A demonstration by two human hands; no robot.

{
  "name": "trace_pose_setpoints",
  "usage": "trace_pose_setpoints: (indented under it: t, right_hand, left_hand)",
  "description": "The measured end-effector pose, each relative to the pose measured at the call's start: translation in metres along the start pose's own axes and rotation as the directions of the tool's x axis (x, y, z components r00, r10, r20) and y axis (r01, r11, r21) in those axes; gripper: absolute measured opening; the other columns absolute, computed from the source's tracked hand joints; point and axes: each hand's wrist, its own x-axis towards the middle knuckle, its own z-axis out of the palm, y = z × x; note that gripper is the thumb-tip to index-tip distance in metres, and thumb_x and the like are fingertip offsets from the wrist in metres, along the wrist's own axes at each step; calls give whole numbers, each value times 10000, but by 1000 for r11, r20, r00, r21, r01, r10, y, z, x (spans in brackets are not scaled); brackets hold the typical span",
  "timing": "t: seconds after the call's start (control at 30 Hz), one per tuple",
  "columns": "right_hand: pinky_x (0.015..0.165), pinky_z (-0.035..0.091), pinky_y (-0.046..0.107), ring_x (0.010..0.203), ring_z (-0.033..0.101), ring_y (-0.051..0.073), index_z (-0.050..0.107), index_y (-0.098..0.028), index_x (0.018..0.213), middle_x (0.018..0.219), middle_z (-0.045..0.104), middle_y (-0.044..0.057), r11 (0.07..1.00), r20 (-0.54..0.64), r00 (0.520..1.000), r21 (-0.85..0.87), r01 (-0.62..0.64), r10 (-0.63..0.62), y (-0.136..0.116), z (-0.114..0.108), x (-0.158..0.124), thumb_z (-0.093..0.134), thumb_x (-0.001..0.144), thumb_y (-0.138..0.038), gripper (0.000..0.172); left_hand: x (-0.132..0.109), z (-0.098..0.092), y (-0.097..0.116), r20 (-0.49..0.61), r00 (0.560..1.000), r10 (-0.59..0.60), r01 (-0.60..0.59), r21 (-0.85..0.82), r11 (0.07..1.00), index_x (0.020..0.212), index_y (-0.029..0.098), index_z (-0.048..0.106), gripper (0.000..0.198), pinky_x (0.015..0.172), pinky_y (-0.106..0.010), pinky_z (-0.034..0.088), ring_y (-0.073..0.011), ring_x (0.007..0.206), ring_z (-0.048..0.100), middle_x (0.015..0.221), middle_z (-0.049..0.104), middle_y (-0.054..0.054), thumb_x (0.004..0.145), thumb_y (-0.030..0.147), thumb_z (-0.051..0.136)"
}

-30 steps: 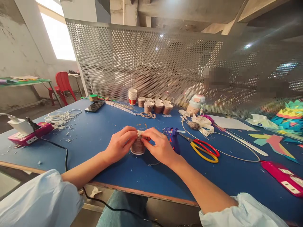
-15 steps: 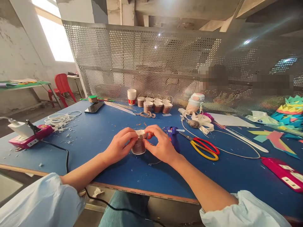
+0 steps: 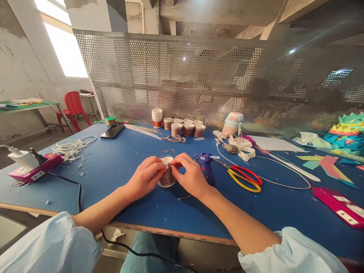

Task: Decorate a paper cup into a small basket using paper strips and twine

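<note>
A small paper cup [image 3: 166, 180] wrapped in brown cord stands on the blue table between my hands, its white rim and base showing. My left hand [image 3: 145, 176] is closed on its left side near the rim. On the upper right side, the thumb and fingers of my right hand [image 3: 190, 175] pinch together against the wrapped wall. Whether a cord end lies in that pinch is too small to tell. Just beyond my right hand stands a blue glue gun [image 3: 207, 167], partly hidden. Scissors [image 3: 245, 177] with red and yellow handles lie to its right.
Several cord-wrapped cups [image 3: 188, 129] and a stack of paper cups [image 3: 157, 118] stand at the back. A phone [image 3: 112, 131], a bottle [image 3: 232, 123], a cord coil [image 3: 174, 138] and pink power strips [image 3: 339, 207] surround the work. A perforated metal screen [image 3: 170, 76] rises behind.
My right fingers have shifted slightly left and into a tighter pinch on the cup's side, baring more of its rim. My left hand keeps its hold. The view has tilted slightly.
</note>
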Motion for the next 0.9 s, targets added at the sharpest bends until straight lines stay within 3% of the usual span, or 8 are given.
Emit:
trace_pose_setpoints:
  t: [0.37, 0.7, 0.9]
  right_hand:
    - [636, 504, 277, 672, 556, 145, 461, -238, 754, 743, 525, -2, 1000, -21, 1000, 6, -11, 11, -5, 3, 0, 518, 823, -133, 138]
    - [695, 558, 284, 749, 615, 144, 516, -234, 883, 870, 565, 16, 988, -60, 998, 154, -23, 33, -4, 8, -7, 563, 867, -166, 85]
    - [708, 533, 296, 814, 606, 168, 516, -231, 868, 848, 582, 20, 994, -90, 993, 69, 80, -74, -3, 5, -5, 592, 853, -133, 125]
  left_hand:
    - [0, -2, 3, 39, 998, 42, -42, -11, 999, 982, 190, 600, 152, 724, -298, 498, -152, 788, 586, 861, 634, -56, 915, 135, 476]
    - [-5, -3, 0, -79, 989, 123, -119, 57, 991, 1038, 223, 535, 244, 765, -332, 476, -163, 809, 592, 866, 679, -31, 862, 54, 539]
    - [-4, -3, 1, -95, 976, 198, -184, 140, 973, 1081, 208, 515, 304, 791, -347, 488, -163, 817, 587, 870, 674, -43, 840, 25, 549]
